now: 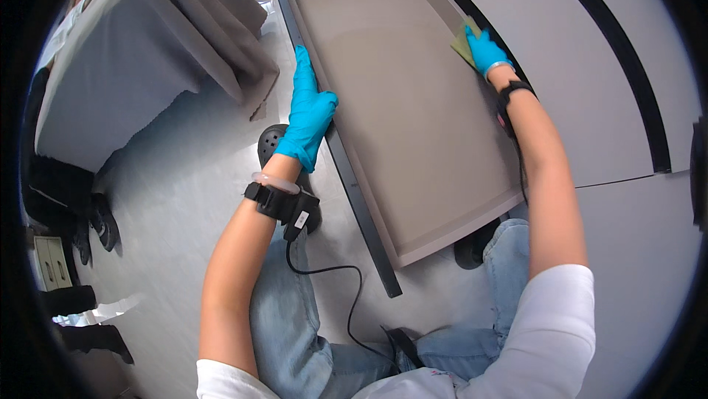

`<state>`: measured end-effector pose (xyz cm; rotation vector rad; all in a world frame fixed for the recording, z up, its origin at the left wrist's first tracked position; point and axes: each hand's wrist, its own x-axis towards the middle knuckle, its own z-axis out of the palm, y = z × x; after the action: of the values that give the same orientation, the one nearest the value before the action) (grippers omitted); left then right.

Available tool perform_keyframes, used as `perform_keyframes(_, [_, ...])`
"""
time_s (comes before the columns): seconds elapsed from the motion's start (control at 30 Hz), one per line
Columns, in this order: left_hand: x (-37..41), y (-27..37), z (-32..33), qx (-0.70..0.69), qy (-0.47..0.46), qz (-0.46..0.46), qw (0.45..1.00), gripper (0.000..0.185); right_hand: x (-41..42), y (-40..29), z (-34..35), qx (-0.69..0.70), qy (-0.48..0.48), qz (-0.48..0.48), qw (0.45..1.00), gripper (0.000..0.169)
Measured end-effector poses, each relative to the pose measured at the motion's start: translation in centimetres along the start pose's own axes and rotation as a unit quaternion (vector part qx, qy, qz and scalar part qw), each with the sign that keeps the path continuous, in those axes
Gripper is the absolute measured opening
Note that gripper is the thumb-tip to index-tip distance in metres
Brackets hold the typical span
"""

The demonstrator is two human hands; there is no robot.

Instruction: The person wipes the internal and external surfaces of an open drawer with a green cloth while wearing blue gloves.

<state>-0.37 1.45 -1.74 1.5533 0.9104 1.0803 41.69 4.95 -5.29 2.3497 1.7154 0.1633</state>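
A pulled-out grey-beige drawer spreads before me, its flat bottom bare. Along its left side runs a dark grey drawer front. My left hand, in a blue disposable glove, grips the top edge of this front, with its fingers on the outer side and the thumb towards the inside. At the far right, my blue-gloved right hand holds a yellowish-green cloth against the drawer's back wall. The hand and cloth look slightly blurred. Part of the cloth is hidden under the fingers.
Pale cabinet fronts with black strips stand right of the drawer. At left, a grey cloth cover hangs above the floor, with a person beyond it. A black cable runs from my left wrist device to my lap.
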Motion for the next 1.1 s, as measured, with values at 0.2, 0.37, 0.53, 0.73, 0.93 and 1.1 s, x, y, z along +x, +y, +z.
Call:
perform_keyframes(0.2, [0.3,-0.9,-1.0,0.064,0.019,-0.004,0.998,0.085,-8.0,1.7,3.5,-0.065,-0.029,0.062,0.996,0.044])
perform_keyframes(0.37, [1.6,1.4,0.9,0.266,0.001,0.016,0.964,0.082,-13.5,8.9,5.1,-0.33,-0.021,-0.241,0.912,0.035])
perform_keyframes(0.53, [2.7,7.0,-0.8,0.342,0.008,0.102,0.934,0.07,-17.0,-0.3,-14.9,0.489,-0.292,-0.201,0.797,0.052])
perform_keyframes(0.73, [2.1,23.0,3.9,-0.022,-0.21,0.153,0.965,0.05,-20.3,-2.1,-23.5,0.766,-0.164,-0.307,0.54,0.051])
perform_keyframes(0.93, [-0.2,30.0,6.3,-0.123,-0.195,0.281,0.932,0.038,-21.3,-3.4,-26.6,0.823,-0.135,-0.287,0.471,0.046])
perform_keyframes(1.1, [-1.2,28.1,7.3,0.083,-0.228,0.28,0.929,0.045,-21.8,-3.2,-27.0,0.845,-0.118,-0.231,0.467,0.057])
